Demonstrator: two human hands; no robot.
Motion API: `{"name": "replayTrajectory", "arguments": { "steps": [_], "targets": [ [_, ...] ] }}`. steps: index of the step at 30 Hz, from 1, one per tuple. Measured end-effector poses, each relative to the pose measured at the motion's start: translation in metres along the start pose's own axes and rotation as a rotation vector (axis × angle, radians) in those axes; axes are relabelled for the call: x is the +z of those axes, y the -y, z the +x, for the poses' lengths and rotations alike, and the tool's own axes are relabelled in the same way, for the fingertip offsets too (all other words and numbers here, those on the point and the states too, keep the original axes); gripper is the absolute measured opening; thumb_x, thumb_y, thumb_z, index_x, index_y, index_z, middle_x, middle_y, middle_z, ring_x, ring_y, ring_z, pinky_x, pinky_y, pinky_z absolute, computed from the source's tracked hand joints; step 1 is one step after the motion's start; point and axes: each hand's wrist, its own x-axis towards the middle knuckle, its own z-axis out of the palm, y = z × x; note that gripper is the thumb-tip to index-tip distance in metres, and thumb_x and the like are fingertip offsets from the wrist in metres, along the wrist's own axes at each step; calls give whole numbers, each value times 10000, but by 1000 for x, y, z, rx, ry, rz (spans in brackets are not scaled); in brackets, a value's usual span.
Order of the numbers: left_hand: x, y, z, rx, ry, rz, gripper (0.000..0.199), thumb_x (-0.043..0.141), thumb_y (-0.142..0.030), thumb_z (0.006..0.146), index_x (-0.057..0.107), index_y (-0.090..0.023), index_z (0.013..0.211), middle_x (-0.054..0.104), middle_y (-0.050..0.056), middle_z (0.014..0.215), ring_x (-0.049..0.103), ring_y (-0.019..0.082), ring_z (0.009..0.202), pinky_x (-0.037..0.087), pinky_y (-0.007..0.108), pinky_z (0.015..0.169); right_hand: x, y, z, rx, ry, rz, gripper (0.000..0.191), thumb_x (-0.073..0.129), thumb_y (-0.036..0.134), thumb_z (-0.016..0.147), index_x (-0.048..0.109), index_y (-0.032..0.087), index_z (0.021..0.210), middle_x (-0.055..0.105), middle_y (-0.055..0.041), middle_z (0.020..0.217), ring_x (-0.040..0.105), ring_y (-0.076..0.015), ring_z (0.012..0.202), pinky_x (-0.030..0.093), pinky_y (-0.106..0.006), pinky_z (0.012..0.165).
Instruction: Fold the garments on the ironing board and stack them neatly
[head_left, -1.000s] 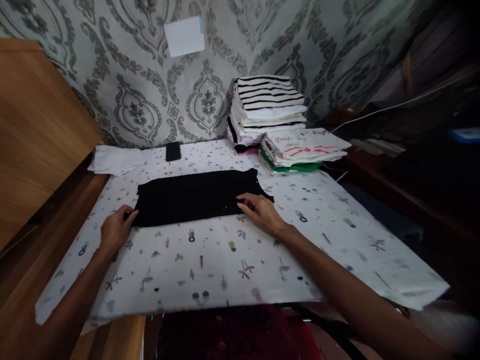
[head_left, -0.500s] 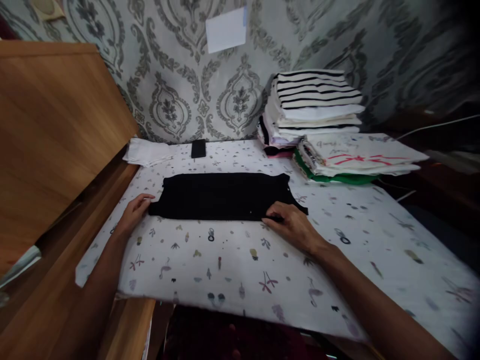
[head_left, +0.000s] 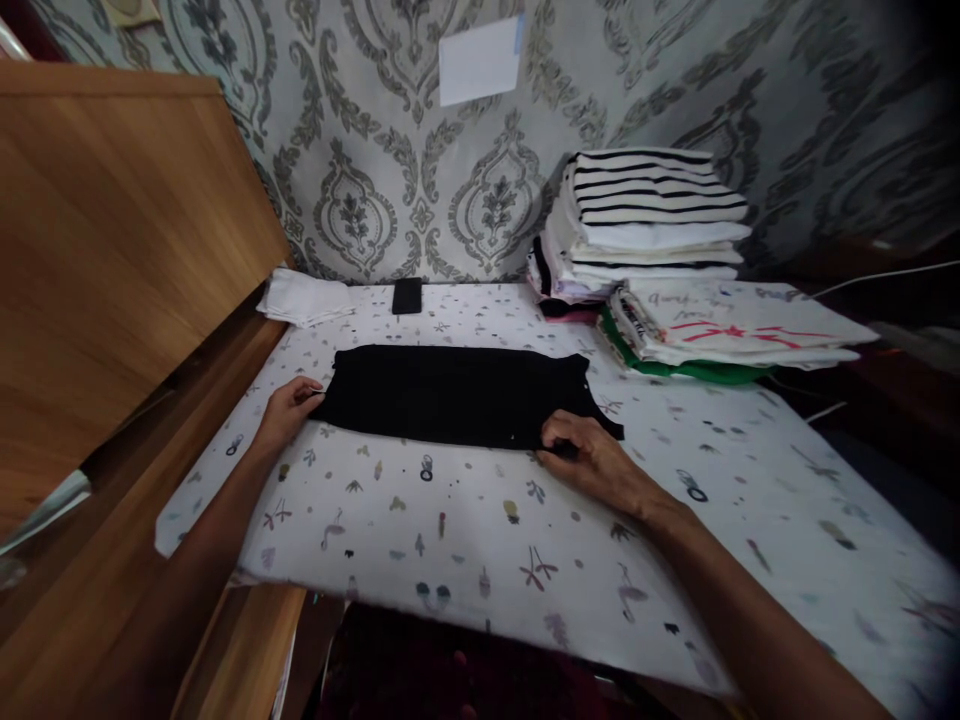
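A folded black garment (head_left: 450,395) lies lengthwise across the patterned white cloth (head_left: 465,540) on the table. My left hand (head_left: 291,408) pinches the garment's left end at its near corner. Fingers of my right hand (head_left: 581,445) are curled on the near edge toward the right end, gripping the fabric there. The garment's right tip sticks out past my right hand.
Folded clothes, striped on top (head_left: 652,190), are stacked at the back right beside a lower pile (head_left: 735,320). A black phone-like object (head_left: 407,296) and white folded cloth (head_left: 307,298) lie near the wall. A wooden panel (head_left: 127,230) stands left.
My left hand has closed on the garment's left corner and lifted it slightly. My right hand keeps its grip on the near edge. The view has shifted a little.
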Motion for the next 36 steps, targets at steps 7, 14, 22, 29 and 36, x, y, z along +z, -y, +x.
{"name": "replayTrajectory", "arguments": {
  "steps": [7,14,22,29,36],
  "targets": [
    [2,7,1,23,-16,122,322,701,-463,686,660,-209,880,574,-32,699,514,150,666,398,281,668,0,8,2,106,18,-25,210,600,400,836,595,219,731,596,-21,812,542,-159,689,400,-312,664],
    [0,6,3,7,-6,-59,355,682,-453,667,654,-184,897,615,-4,738,545,161,712,432,289,702,21,38,38,299,-8,-160,264,592,417,891,642,220,724,649,-28,749,577,-171,676,360,-293,608],
    [4,-7,-1,20,-103,21,281,635,-428,669,629,-195,826,631,7,761,565,170,731,470,298,731,32,35,38,372,-100,-31,151,618,303,815,591,219,692,648,-2,709,549,-150,632,351,-269,585],
    [-2,-13,-10,54,-54,507,327,533,-502,802,637,-226,944,678,50,879,625,249,845,502,372,798,28,45,35,348,-81,-124,126,645,216,852,603,207,734,657,-5,793,556,-147,711,337,-281,651],
    [29,-47,-12,378,57,582,499,365,-526,951,540,-225,1308,623,128,1284,561,328,1234,447,515,1060,21,43,29,305,-87,-108,80,654,239,911,646,190,848,655,-14,840,577,-140,778,374,-281,734]
  ]
}}
